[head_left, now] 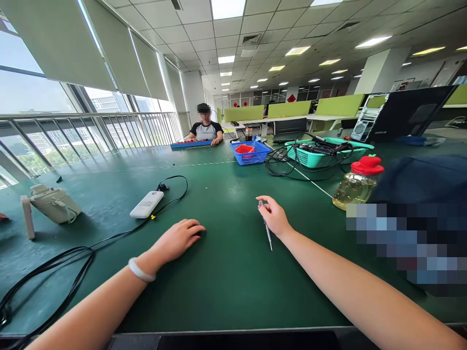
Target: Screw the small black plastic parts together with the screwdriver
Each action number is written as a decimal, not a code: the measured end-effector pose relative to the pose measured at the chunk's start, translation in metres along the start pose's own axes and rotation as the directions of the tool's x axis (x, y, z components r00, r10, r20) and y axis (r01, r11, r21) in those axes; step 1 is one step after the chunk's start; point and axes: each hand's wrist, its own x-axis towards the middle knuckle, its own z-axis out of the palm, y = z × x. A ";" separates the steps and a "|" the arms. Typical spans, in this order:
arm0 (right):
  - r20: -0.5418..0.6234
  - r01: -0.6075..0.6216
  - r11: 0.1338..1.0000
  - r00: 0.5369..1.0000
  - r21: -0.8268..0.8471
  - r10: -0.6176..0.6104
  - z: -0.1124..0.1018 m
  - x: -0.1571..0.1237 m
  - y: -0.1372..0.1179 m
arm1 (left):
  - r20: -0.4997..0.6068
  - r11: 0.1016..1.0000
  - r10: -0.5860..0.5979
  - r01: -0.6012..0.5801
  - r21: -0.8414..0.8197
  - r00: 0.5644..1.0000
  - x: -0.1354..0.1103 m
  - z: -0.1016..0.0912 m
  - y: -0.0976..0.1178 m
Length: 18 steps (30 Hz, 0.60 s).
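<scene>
My right hand (275, 217) is closed around the handle of a slim screwdriver (268, 235), just above the green table (226, 287). Its thin metal shaft points down and toward me, and the fingers cover part of the handle. Off to the left, my left hand (178, 239) lies on the tabletop with its fingers stretched out and nothing in it. A white band (141, 270) circles that wrist. Beyond this hand is a white power bank (147, 204) with a black cable (124, 235) running past it.
A beige pouch (60, 203) stands at left. Farther back are a blue basket (251, 156) and a teal basket (310, 159) heaped with cables. At right stand a red-capped bottle (353, 189) and a dark cloth item (419, 184). A person (205, 129) sits at the far end.
</scene>
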 end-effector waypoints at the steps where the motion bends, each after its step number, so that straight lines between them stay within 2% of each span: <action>1: -0.012 -0.016 1.000 1.000 0.016 0.016 0.000 0.001 0.001 | 0.003 0.999 -0.050 0.050 0.002 0.999 -0.012 -0.001 -0.016; 5: -0.039 -0.052 0.997 0.998 0.051 0.054 -0.001 0.004 0.002 | -0.033 0.967 -0.253 0.253 0.015 0.967 -0.056 -0.009 -0.071; 8: -0.044 -0.071 0.996 0.996 0.049 0.073 -0.001 0.006 0.002 | -0.098 0.915 -0.399 0.403 0.027 0.912 -0.082 -0.017 -0.092; 11: -0.046 -0.092 0.995 0.995 0.029 0.094 -0.001 0.007 0.002 | -0.172 0.866 -0.487 0.499 0.028 0.856 -0.098 -0.021 -0.095; 14: -0.055 -0.102 0.995 0.993 0.014 0.103 0.000 0.009 0.002 | -0.189 0.816 -0.569 0.578 -0.010 0.800 -0.107 -0.018 -0.093; 18: -0.065 -0.110 0.994 0.992 0.006 0.111 0.000 0.009 0.002 | -0.216 0.784 -0.610 0.620 -0.023 0.763 -0.111 -0.011 -0.088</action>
